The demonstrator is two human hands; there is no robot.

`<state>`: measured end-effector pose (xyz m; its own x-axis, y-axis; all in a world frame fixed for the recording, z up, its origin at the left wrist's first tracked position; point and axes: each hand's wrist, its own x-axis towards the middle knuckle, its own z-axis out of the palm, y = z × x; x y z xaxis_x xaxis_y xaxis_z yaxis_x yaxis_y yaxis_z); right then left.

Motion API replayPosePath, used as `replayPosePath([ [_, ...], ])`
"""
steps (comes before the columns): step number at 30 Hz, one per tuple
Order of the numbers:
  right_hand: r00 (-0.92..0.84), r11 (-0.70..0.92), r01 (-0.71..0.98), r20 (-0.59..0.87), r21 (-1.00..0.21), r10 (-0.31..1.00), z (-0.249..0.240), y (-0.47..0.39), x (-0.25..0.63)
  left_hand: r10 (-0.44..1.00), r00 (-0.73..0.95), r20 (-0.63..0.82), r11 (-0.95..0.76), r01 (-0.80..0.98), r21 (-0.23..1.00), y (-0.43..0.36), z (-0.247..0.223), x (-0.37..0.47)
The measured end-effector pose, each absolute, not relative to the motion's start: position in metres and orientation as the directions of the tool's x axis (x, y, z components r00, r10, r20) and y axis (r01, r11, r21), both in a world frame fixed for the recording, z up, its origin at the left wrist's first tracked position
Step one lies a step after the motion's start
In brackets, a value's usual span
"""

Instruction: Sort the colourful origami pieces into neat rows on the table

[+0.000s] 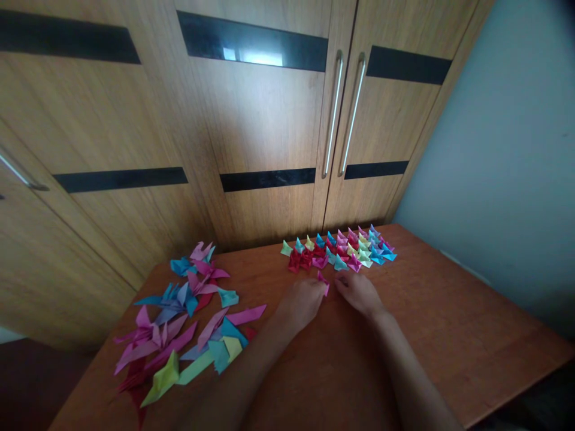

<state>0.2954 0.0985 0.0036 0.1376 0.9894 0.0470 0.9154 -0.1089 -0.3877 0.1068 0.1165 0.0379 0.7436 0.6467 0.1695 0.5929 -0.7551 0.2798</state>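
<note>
My left hand [302, 305] pinches a small pink origami piece [323, 284], which sticks up past the fingertips just above the table. Close by on the right, my right hand [358, 291] has its fingers curled in, and no paper shows in them. A small gap separates it from the pink piece. Just beyond both hands stand rows of small folded paper boats [340, 263] in red, pink, blue, green and yellow. On the left lies a loose spread of larger folded paper pieces [166, 338], mostly pink, blue and red, with some yellow and green.
The brown wooden table [449, 335] reaches back to a wooden wardrobe [269, 120] with metal handles [353, 114]. A pale wall [494, 179] rises along the right side. One small teal folded piece [228, 297] lies at the inner edge of the left spread.
</note>
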Motion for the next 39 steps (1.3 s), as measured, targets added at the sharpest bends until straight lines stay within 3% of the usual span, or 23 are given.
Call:
replayPosePath([
  [7, 0.23, -0.142, 0.89, 0.159, -0.433, 0.96, -0.001, 0.123, 0.276, 0.707, 0.685, 0.172, -0.696, 0.632, 0.342, 0.085, 0.04, 0.053],
  [16, 0.372, -0.323, 0.893, 0.11, -0.312, 0.922, 0.012, 0.153, 0.261, 0.745, 0.626, 0.232, -0.662, 0.648, 0.377, 0.067, 0.03, 0.03],
  [29, 0.388, -0.343, 0.895, 0.117, -0.286, 0.914, 0.003, 0.145, 0.264, 0.749, 0.638, 0.182, -0.653, 0.662, 0.368, 0.069, 0.029, 0.03],
  [39, 0.254, -0.217, 0.942, 0.119, -0.257, 0.96, 0.003, 0.151, 0.261, 0.738, 0.651, 0.178, -0.664, 0.653, 0.364, 0.069, 0.031, 0.03],
])
